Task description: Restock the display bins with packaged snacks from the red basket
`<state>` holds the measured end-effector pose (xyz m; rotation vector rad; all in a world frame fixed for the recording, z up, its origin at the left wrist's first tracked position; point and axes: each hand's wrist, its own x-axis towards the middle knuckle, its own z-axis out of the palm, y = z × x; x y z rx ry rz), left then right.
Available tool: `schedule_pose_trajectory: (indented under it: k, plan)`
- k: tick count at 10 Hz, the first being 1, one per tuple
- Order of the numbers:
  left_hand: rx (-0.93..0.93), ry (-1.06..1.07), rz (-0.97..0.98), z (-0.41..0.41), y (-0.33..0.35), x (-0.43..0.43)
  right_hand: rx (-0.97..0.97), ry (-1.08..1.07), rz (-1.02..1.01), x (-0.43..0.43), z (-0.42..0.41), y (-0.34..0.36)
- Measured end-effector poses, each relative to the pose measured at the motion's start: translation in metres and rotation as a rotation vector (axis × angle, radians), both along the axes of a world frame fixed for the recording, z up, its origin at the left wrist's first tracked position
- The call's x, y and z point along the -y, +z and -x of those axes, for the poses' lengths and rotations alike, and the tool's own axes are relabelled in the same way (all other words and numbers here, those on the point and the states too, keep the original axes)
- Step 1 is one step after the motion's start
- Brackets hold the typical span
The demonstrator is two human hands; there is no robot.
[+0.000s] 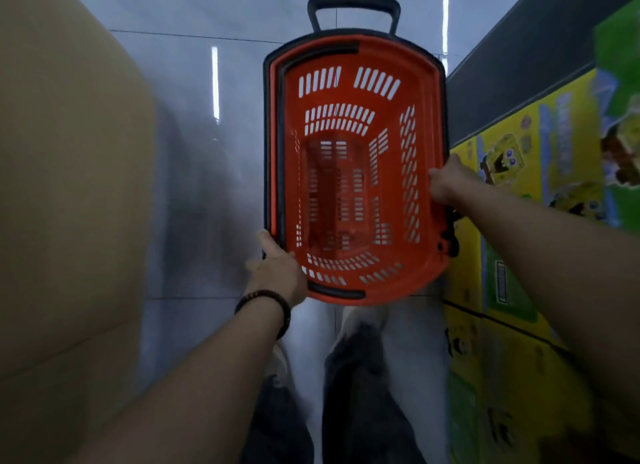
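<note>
Left hand [277, 273] is gripping the near-left rim corner of the red basket [346, 200], thumb on top. Right hand [448, 183] is clutching the right rim, further out. One basket, being held between two hands, long axis running away from the person, one black pull handle [353, 6] farthest. No snack packs showing inside.

the red basket [427, 92] fills the middle of the aisle, its right rim just beside the yellow cartons [519, 172], with little room there. a tall cardboard box [69, 186] walls the left; between it and the basket a strip of floor [207, 151] lies open.
</note>
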<state>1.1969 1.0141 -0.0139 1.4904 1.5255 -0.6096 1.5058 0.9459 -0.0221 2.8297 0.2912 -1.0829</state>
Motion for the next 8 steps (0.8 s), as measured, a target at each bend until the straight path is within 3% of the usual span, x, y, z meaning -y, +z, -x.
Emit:
schedule_pose_trajectory:
  k: [2, 4, 5, 7, 8]
  plan:
    - [0.000, 0.069, -0.056, -0.072, -0.014, -0.090, 0.059, -0.034, -0.069, -0.082, -0.062, 0.010]
    - [-0.013, 0.104, -0.072, -0.138, -0.002, -0.161, -0.013, 0.006, -0.103, -0.136, -0.115, 0.021]
    - [0.083, 0.134, -0.085, -0.152, -0.004, -0.184, 0.001, -0.021, -0.138, -0.155, -0.118, 0.032]
    - [0.285, 0.056, -0.157, -0.145, 0.012, -0.208, 0.247, 0.055, -0.427, -0.165, -0.102, 0.057]
    - [0.322, 0.064, -0.185, -0.143, 0.053, -0.216, 0.153, 0.124, -0.586, -0.168, -0.086, 0.096]
